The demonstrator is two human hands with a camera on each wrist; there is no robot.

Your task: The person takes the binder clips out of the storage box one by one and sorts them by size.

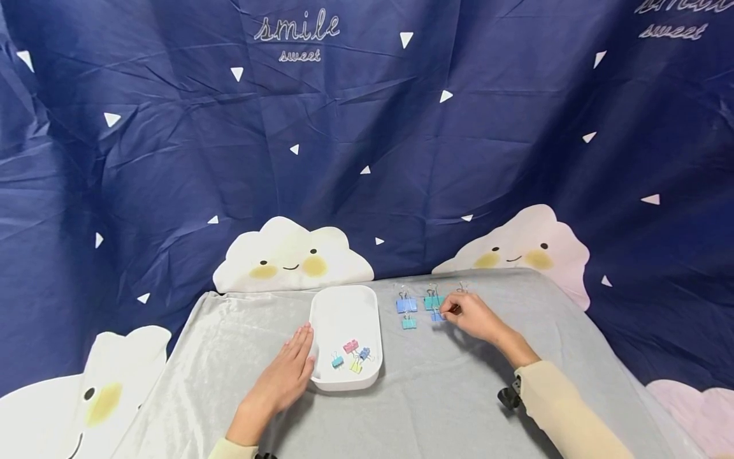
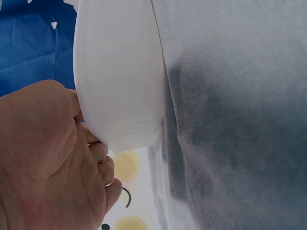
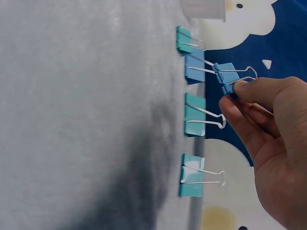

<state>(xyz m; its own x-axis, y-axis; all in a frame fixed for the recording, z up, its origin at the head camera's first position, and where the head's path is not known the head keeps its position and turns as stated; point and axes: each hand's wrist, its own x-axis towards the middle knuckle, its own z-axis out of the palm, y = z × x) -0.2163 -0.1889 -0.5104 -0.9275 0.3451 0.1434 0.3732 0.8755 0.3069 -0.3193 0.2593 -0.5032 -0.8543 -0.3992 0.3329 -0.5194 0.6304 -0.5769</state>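
Observation:
My right hand (image 1: 473, 315) pinches a small blue binder clip (image 3: 227, 76) between thumb and fingertips, above the cloth. Near it stand a large blue binder clip (image 1: 406, 305), a large teal binder clip (image 3: 194, 115) and a small teal binder clip (image 1: 409, 324). Another teal binder clip (image 3: 192, 176) is mostly covered by the hand in the head view. My left hand (image 1: 287, 370) rests its extended fingers against the left side of a white tray (image 1: 344, 306). Inside the tray's near end lie a pink clip (image 1: 351, 346), a blue clip (image 1: 365, 353), a yellow clip (image 1: 356, 367) and a teal clip (image 1: 337, 361).
A grey cloth (image 1: 436, 408) covers the table under everything. Behind its far edge hangs a dark blue curtain (image 1: 344, 127) printed with clouds and small white triangles. The standing clips are to the right of the tray, close to that far edge.

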